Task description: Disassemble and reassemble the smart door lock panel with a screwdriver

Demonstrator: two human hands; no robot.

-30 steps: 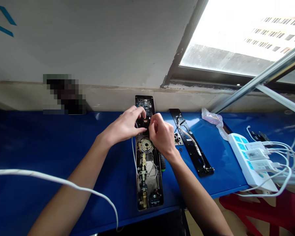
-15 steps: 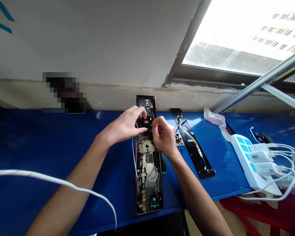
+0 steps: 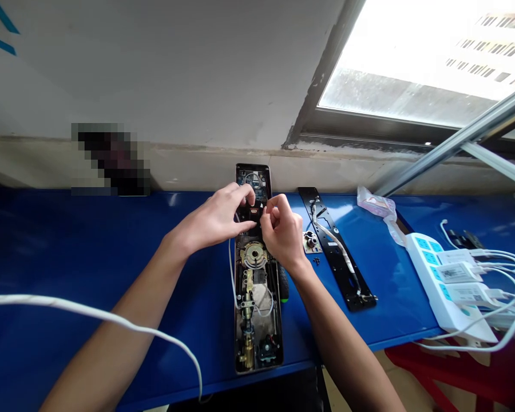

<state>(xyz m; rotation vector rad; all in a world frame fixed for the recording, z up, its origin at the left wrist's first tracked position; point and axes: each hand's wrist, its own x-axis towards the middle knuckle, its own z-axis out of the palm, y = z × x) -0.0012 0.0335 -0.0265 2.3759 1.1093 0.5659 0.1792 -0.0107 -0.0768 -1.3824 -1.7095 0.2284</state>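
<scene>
A long, dark door-lock housing (image 3: 261,286) lies open on the blue table, its circuit board (image 3: 251,182), brass-coloured round plate (image 3: 254,255) and white wires showing. Over its upper half, my left hand (image 3: 221,214) has thumb and fingers apart around a dark part with a red spot. My right hand (image 3: 283,229) is closed in a pinch at the housing's right edge; whatever is between its fingertips is hidden. Close by on the right are a small round-centred component (image 3: 311,242), several tiny screws (image 3: 316,261) and a dark handle with a green end (image 3: 284,286).
A long black cover plate (image 3: 347,274) with a white-wrapped cable lies to the right. Beyond it are a plastic bag (image 3: 375,203) and a white power strip (image 3: 429,269) with plugged-in adapters. A white cable (image 3: 111,315) crosses in front of my left forearm.
My right hand drew slightly away to the right, then came back to the housing, still pinched. My left hand keeps its place and shape. The camera view has shifted slightly.
</scene>
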